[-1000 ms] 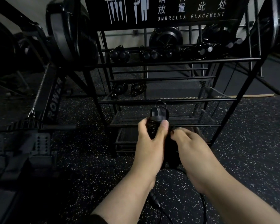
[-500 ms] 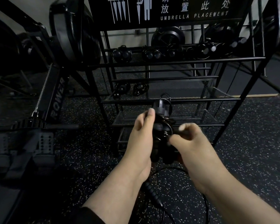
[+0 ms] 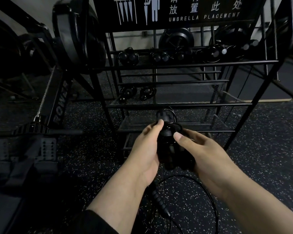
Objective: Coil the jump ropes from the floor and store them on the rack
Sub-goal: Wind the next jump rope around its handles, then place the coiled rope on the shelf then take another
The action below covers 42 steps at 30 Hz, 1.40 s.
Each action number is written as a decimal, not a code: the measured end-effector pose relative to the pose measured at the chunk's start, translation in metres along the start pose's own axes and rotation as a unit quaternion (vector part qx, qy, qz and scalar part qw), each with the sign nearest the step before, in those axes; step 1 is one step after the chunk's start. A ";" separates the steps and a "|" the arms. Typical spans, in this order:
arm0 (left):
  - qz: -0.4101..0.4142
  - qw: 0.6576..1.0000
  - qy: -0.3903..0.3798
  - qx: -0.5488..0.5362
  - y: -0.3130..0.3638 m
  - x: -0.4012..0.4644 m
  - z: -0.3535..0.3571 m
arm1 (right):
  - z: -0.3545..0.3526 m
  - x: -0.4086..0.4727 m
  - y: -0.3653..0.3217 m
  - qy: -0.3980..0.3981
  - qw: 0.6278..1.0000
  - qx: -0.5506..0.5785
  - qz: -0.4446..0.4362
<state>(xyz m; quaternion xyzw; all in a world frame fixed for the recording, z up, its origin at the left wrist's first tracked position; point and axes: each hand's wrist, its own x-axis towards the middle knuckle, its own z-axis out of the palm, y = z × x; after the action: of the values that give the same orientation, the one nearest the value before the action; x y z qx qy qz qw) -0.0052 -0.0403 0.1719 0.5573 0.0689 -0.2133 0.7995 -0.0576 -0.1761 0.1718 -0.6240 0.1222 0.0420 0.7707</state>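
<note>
Dark speckled rubber floor (image 3: 254, 149) here, dim light, and a black wire rack (image 3: 189, 62) straight ahead with an "UMBRELLA PLACEMENT" sign (image 3: 176, 10) across its top. A rowing machine (image 3: 57, 102) sits off to the left. On the rack's upper shelf there's a row of bundled ropes (image 3: 159, 56), and two more bundles (image 3: 137, 93) lie on the left of the shelf below.

Front and centre, just before the rack's lower shelves, both hands are on a jump rope (image 3: 167, 142), its black handles bunched together with cord looped round them. The left hand (image 3: 145, 152) grips the bundle from the left, fingers curled round it and one fingertip up on the top. The right hand (image 3: 203, 152) holds it from the right, thumb pressed against the front of the bundle; its fingers are hidden behind. Loose cord (image 3: 208, 191) trails from the bundle in a curve down to the floor, and a ribbed handle end (image 3: 159, 200) hangs below the left wrist.
</note>
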 end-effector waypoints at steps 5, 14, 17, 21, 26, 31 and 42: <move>-0.016 1.000 -0.013 -0.004 -0.002 0.003 -0.003 | -0.001 0.001 -0.001 -0.015 1.000 -0.013 0.022; -0.010 1.000 -0.002 0.004 -0.003 0.009 -0.005 | -0.001 0.008 0.004 0.049 0.998 -0.022 0.016; -0.005 1.000 -0.002 0.013 -0.002 0.011 -0.006 | 0.002 0.011 0.004 0.063 0.998 -0.018 0.003; 0.013 1.000 -0.001 0.018 -0.003 0.017 -0.008 | 0.007 0.016 0.005 0.076 0.996 -0.048 -0.021; 0.024 0.998 -0.011 0.054 0.010 0.034 -0.010 | 0.011 0.036 -0.001 0.073 0.995 -0.061 -0.024; 0.092 0.981 0.078 0.150 0.031 0.077 -0.025 | 0.011 0.090 -0.020 0.115 0.988 -0.098 -0.043; 0.138 0.981 0.114 0.078 0.040 0.141 -0.073 | 0.006 0.259 -0.071 0.218 0.932 -0.289 -0.012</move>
<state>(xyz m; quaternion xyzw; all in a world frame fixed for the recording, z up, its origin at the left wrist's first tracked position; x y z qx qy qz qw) 0.1481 0.0008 0.1308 0.6430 0.0649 -0.0413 0.7620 0.2087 -0.2083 0.1786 -0.8148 0.2619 -0.0710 0.5124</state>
